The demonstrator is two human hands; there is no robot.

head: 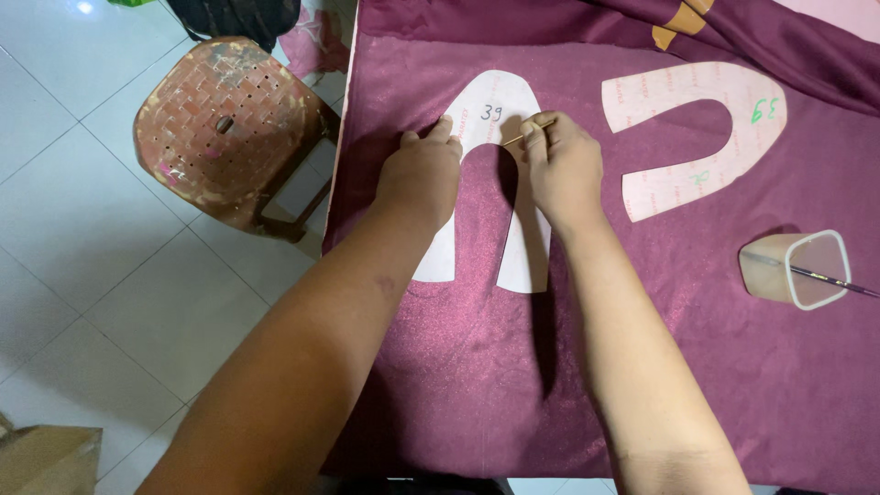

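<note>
Here the left hand (423, 174) lies flat, fingers pressed together, pinning the white horseshoe-shaped paper pattern (490, 115) to the maroon fabric (477, 367) so it cannot slide, while the right hand (561, 165) pinches a thin stick (530, 133) at the pattern's inner edge.

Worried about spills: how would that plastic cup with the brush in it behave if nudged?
The cup already lies on its side, so it would probably roll or slide. It looks thin and light. The brush pokes out and may slip free.
</note>
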